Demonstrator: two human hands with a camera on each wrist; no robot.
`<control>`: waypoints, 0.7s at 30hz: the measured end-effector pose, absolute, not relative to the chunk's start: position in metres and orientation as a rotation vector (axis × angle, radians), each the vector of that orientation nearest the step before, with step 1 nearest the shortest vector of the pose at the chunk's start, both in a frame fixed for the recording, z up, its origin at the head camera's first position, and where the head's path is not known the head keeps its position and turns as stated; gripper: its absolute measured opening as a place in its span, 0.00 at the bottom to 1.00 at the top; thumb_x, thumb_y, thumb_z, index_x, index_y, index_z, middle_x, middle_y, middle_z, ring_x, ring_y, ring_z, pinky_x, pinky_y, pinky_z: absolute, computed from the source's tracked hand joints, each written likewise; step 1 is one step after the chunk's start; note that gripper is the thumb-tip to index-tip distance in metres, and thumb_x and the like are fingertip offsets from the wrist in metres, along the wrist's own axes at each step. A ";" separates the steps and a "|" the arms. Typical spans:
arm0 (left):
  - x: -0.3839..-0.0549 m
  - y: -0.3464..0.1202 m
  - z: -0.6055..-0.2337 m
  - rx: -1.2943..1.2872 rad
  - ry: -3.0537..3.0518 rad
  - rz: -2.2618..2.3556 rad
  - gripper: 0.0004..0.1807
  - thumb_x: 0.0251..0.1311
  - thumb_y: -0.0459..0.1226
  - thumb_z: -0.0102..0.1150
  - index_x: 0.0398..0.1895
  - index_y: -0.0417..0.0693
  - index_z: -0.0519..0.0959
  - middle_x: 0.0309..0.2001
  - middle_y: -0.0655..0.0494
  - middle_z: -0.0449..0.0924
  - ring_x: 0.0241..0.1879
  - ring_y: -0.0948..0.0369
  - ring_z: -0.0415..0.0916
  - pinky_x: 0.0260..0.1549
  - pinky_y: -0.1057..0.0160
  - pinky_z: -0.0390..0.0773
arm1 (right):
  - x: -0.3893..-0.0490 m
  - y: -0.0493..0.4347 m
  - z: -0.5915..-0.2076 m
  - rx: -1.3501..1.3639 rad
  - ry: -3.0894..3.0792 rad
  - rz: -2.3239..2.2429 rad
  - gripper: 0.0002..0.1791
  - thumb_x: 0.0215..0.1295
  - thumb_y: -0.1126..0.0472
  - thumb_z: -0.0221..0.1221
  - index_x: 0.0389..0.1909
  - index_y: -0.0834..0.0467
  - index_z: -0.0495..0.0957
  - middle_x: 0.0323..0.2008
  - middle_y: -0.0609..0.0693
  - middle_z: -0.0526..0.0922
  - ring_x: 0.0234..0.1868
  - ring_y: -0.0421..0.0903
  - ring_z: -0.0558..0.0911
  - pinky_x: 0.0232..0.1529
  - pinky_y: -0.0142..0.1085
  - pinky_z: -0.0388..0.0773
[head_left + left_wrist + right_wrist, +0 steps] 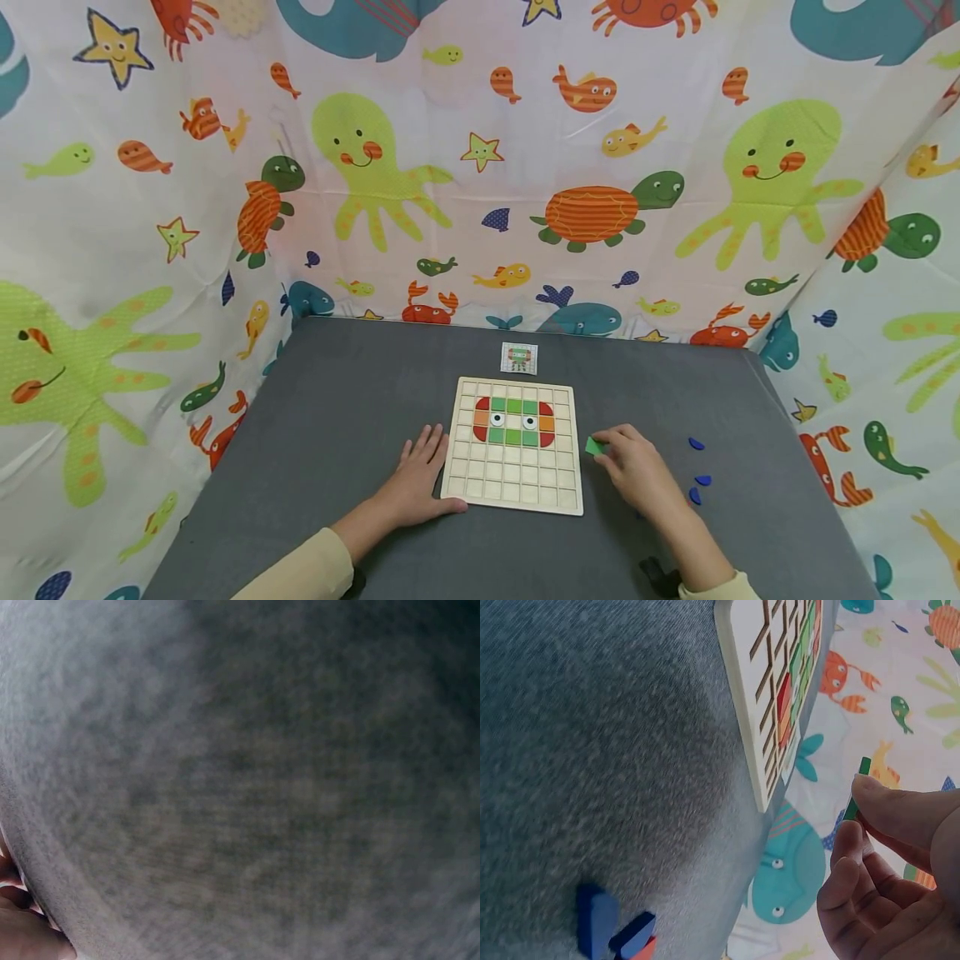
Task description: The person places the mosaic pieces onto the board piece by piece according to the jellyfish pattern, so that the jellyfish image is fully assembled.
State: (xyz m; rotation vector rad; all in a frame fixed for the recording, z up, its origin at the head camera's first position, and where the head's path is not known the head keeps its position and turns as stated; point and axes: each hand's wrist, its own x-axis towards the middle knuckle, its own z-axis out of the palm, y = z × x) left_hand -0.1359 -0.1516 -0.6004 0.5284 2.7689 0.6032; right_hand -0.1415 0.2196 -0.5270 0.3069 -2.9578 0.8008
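Observation:
A pale wooden grid board (510,475) lies on the grey table, its upper rows partly filled with coloured tiles. Green squares (513,406), two white eye tiles (529,422), orange squares and rounded red corner tiles make up a face-like pattern. My left hand (416,475) rests at the board's left side, fingers spread, with the thumb at the lower left corner. Just off the board's right edge, my right hand (633,462) pinches a green tile (594,446) between thumb and fingers. In the right wrist view this tile (865,765) shows edge-on, thin and flat.
Behind the board lies a small printed picture card (519,358). Several blue curved pieces (696,444) are scattered right of my right hand; a red piece (646,949) shows beside them in the right wrist view. A sea-animal curtain (465,167) surrounds the table.

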 end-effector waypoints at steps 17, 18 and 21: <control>-0.135 -0.152 -0.597 0.539 2.760 0.608 0.66 0.52 0.73 0.60 0.81 0.40 0.47 0.82 0.42 0.40 0.81 0.44 0.34 0.73 0.33 0.44 | -0.148 0.196 -0.529 0.372 -2.966 0.828 0.14 0.60 0.66 0.70 0.48 0.58 0.86 0.44 0.51 0.82 0.35 0.41 0.78 0.35 0.36 0.78; -0.135 -0.152 -0.597 0.540 2.759 0.609 0.66 0.52 0.73 0.60 0.81 0.40 0.47 0.82 0.42 0.40 0.81 0.44 0.34 0.73 0.33 0.44 | -0.149 0.195 -0.529 0.378 -2.966 0.827 0.14 0.60 0.66 0.70 0.48 0.58 0.86 0.45 0.51 0.82 0.35 0.40 0.79 0.35 0.37 0.78; -0.136 -0.151 -0.597 0.536 2.756 0.611 0.66 0.52 0.73 0.60 0.81 0.40 0.47 0.82 0.42 0.40 0.81 0.44 0.34 0.73 0.33 0.44 | -0.150 0.191 -0.530 0.392 -2.970 0.835 0.14 0.60 0.67 0.71 0.47 0.58 0.86 0.45 0.51 0.82 0.35 0.40 0.78 0.35 0.37 0.78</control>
